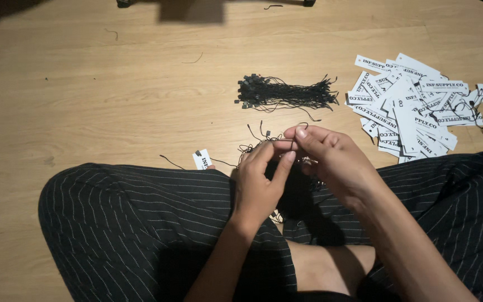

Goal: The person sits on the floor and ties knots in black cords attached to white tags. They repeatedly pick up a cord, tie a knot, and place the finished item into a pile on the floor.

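Left hand [259, 182]: centre of the frame, thumb and forefinger pinched on a thin black string [278, 141], holding it taut so the other hand can work it.
Right hand [331, 159]: just right of the left, fingertips touching it, also pinching the string; whether a tag is in the grip, I cannot tell.
Loose strings [252, 146]: a small tangle just above and left of the fingers, close by for picking.
Single tag [202, 159]: white card left of the hands, at the knee's edge, a string trailing from it.
Bundle [286, 93]: black strings with fasteners laid parallel, upper centre, within reach as stock.
Tag pile [406, 106]: white printed cards heaped at upper right, some with strings, kept apart from the bundle.
Legs [141, 223]: crossed, in striped trousers, lower frame.
Floor [85, 84]: pale wood, bearing everything.
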